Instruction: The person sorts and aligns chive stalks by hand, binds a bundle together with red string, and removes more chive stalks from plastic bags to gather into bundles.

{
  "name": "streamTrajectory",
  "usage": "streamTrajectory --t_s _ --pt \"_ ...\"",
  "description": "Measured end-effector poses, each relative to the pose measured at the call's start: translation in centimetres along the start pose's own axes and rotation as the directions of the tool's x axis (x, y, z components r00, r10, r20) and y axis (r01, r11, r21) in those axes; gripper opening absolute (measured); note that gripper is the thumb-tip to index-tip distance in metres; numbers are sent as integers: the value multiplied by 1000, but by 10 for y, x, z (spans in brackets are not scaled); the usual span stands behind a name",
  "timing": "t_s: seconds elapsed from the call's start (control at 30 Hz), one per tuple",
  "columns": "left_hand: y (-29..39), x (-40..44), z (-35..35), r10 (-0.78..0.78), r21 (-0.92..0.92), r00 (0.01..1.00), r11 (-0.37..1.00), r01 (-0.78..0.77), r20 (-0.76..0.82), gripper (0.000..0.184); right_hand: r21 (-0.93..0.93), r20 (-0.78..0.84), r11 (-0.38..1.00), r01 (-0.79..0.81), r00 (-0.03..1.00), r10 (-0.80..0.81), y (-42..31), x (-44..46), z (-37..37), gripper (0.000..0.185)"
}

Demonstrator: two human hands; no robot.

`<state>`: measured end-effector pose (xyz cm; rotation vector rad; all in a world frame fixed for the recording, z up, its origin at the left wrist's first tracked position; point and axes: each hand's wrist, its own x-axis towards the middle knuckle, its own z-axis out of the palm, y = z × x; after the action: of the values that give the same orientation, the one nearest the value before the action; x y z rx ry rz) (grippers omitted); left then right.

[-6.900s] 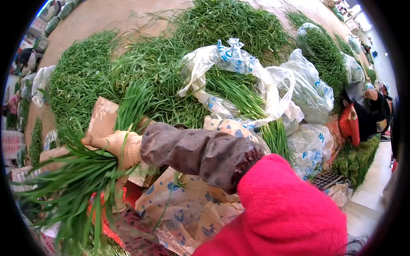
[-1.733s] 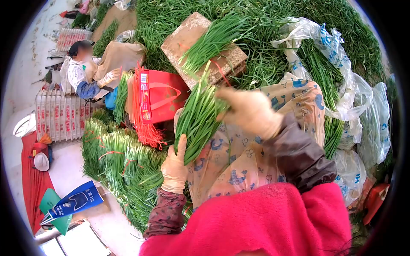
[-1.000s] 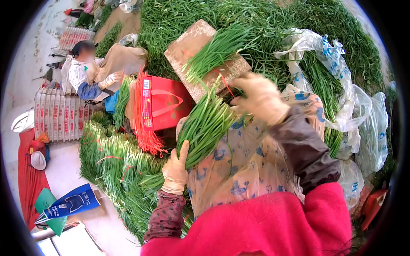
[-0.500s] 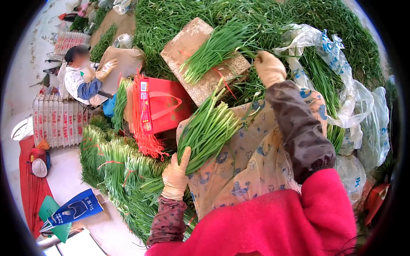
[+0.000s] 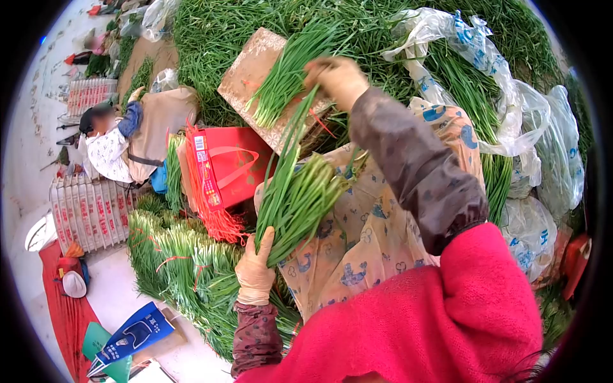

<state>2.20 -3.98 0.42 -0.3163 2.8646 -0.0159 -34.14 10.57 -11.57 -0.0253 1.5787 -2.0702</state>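
Over my lap, my left hand (image 5: 255, 271), in a pale glove, is wrapped round the leafy lower part of a bunch of garlic chives (image 5: 305, 195); their pale stem ends fan up and right. My gloved right hand (image 5: 340, 82) is closed at the upper end of a few long chive stalks (image 5: 287, 147) that run down to the bunch. Its fingertips are partly blurred. Beneath that hand is a patterned board (image 5: 246, 73) with another pile of chives (image 5: 297, 67) lying on it. A patterned apron (image 5: 364, 255) covers my lap.
A red box (image 5: 236, 169) with red ties (image 5: 217, 220) stands left of the board. Tied chive bundles (image 5: 185, 274) line the lower left. Loose chives (image 5: 211, 57) heap up behind, and plastic bags (image 5: 543, 153) lie at right. Another person (image 5: 108, 147) sits at far left.
My right hand has moved left and down from the board's right side, now with chive stalks stretched between it and the bunch. My left hand still grips the bunch. The other person's arm has risen.
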Motion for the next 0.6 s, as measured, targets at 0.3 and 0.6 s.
streamTrajectory --t_s 0.3,0.6 --pt "-24 -17 14 -268 -721 962 655 226 58 85 -213 -527 868 448 696 -488 -66 12 -105 34" --pt "-4 -1 6 -410 -793 909 576 197 -72 86 -713 497 513 478 861 -111 -75 -133 48 32"
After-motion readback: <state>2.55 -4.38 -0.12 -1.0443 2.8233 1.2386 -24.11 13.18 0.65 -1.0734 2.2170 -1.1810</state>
